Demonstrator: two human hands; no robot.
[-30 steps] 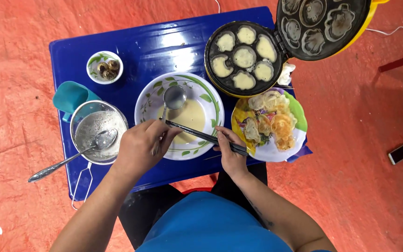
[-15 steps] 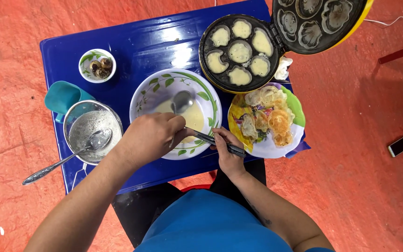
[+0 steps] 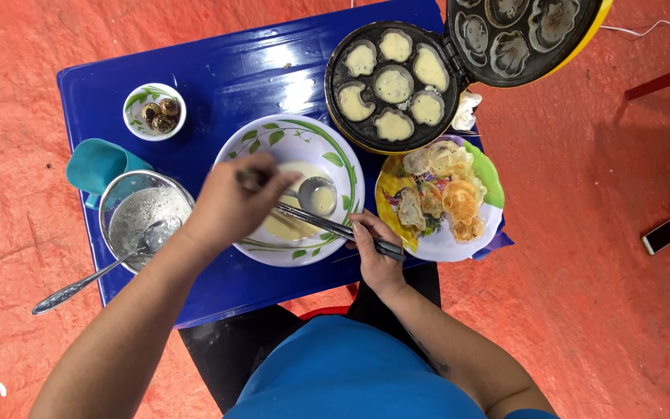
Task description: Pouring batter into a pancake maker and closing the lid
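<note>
Now lifted since a second ago: ladle (image 3: 313, 194), raised from batter and hanging loaded over white bowl (image 3: 335, 147); scooping apparently done. Left hand (image 3: 230, 206) clenched round ladle handle, cup of ladle just right of fingers, above bowl's centre. Right hand (image 3: 374, 252) at bowl's right rim, pinching dark chopsticks (image 3: 335, 229) laid across bowl under ladle. Right of bowl, plate (image 3: 490, 174) of fried cakes. Behind bowl, open cake maker (image 3: 393, 81), moulds filled. Left of bowl, steel pot (image 3: 145, 213) with spoon.
</note>
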